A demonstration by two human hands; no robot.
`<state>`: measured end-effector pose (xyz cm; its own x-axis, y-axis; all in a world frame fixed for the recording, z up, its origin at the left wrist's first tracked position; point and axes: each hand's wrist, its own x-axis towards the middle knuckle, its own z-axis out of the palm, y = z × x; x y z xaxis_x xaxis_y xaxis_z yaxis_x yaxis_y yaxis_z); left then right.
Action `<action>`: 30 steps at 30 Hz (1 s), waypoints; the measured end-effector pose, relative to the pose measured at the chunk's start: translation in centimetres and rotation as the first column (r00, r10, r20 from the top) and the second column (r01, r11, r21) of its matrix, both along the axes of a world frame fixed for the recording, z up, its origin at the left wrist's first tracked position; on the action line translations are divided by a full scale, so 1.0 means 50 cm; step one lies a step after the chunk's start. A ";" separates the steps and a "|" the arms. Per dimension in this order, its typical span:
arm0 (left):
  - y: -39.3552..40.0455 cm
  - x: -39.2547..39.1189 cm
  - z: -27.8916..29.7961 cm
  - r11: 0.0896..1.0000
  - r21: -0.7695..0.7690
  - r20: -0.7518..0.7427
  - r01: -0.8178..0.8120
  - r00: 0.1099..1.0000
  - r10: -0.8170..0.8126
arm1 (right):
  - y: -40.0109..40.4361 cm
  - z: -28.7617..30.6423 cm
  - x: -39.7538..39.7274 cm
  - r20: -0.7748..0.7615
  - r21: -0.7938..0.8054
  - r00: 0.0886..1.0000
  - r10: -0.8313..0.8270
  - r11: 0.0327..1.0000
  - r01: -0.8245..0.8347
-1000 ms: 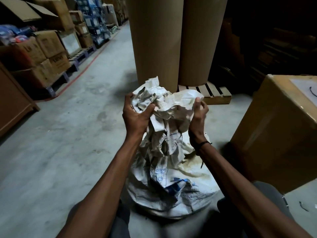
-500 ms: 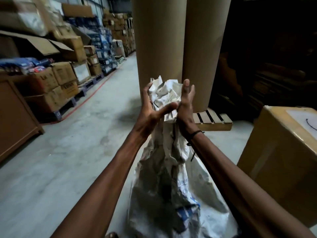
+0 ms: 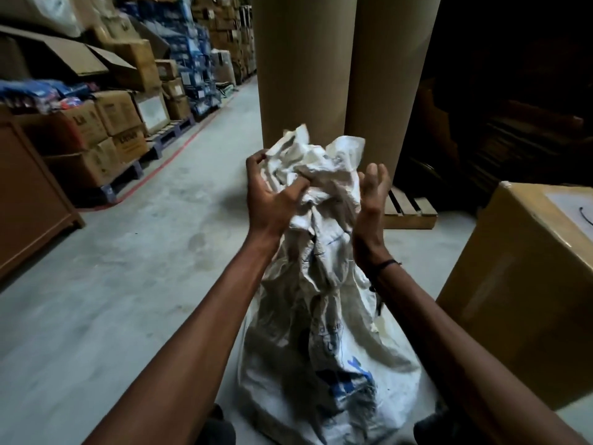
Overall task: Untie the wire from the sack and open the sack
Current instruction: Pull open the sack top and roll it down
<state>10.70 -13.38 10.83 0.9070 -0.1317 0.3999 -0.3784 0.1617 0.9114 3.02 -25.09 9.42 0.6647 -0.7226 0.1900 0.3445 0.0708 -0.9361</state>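
A person stands over a white woven sack (image 3: 317,332) that rests upright on the grey concrete floor (image 3: 134,284) of a warehouse aisle, its crumpled mouth bunched at the top between both bare hands. The left hand (image 3: 272,197) is closed on the gathered cloth, fingers curled round the far side and thumb (image 3: 293,189) pressed into the folds near the neck. The right hand (image 3: 372,197) stands spread and flat, palm turned toward the sack and fingers pointing up, just beside the crumpled top; whether it touches the cloth cannot be told. A dark band (image 3: 386,264) circles the right wrist. Blue printing shows low on the sack's front. No wire can be made out among the folds at the neck. Behind the sack rise two tall brown paper rolls (image 3: 305,75), standing on a wooden pallet (image 3: 407,211). To the right sits a large cardboard carton (image 3: 529,284), with a thin dark strand (image 3: 585,216) lying on its top. Along the left side of the aisle, stacked cardboard boxes (image 3: 106,123) sit on pallets, and a brown wooden cabinet (image 3: 29,194) stands nearest the camera.
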 end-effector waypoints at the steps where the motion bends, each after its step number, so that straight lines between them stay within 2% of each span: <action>1: -0.008 -0.007 0.005 0.999 0.014 -0.009 0.052 0.999 -0.052 | 0.009 -0.003 -0.002 0.000 -0.018 1.000 -0.002 1.000 0.002; 3: -0.023 -0.015 0.019 0.988 0.034 -0.052 0.151 0.987 -0.149 | 0.017 0.000 0.001 0.008 -0.046 1.000 -0.029 0.999 0.029; 5: -0.027 -0.024 0.035 0.965 -0.035 -0.115 0.260 0.958 -0.262 | 0.016 0.012 0.012 0.012 -0.028 0.993 -0.116 0.993 0.117; 7: -0.027 -0.042 0.054 0.918 -0.116 -0.100 0.378 0.916 -0.389 | 0.005 0.027 0.033 0.004 -0.009 0.986 -0.165 0.986 0.165; 9: -0.025 -0.047 0.075 0.893 -0.155 -0.061 0.422 0.898 -0.435 | 0.011 0.081 0.032 -0.006 -0.056 0.979 -0.202 0.978 0.201; 12: -0.014 -0.046 0.114 0.891 -0.223 -0.056 0.396 0.907 -0.417 | 0.008 0.141 0.052 -0.043 -0.135 0.973 -0.228 0.966 0.221; 14: -0.008 -0.043 0.122 0.892 -0.203 -0.056 0.403 0.905 -0.422 | 0.004 0.155 0.058 -0.082 -0.187 0.967 -0.242 0.957 0.223; 19: -0.007 -0.044 0.086 0.907 -0.112 -0.052 0.406 0.909 -0.414 | 0.009 0.129 0.051 -0.053 -0.144 0.967 -0.249 0.960 0.239; 24: -0.002 -0.046 0.063 0.960 -0.098 -0.080 0.262 0.959 -0.270 | 0.010 0.106 0.028 -0.041 -0.105 0.976 -0.213 0.972 0.208; 28: 0.027 -0.062 0.044 0.961 -0.146 -0.072 0.236 0.966 -0.248 | -0.011 0.088 -0.024 -0.068 -0.079 0.974 -0.214 0.975 0.209; 30: 0.050 -0.081 0.043 0.955 -0.183 -0.133 0.235 0.956 -0.260 | -0.022 0.092 -0.064 -0.086 -0.107 0.968 -0.237 0.968 0.227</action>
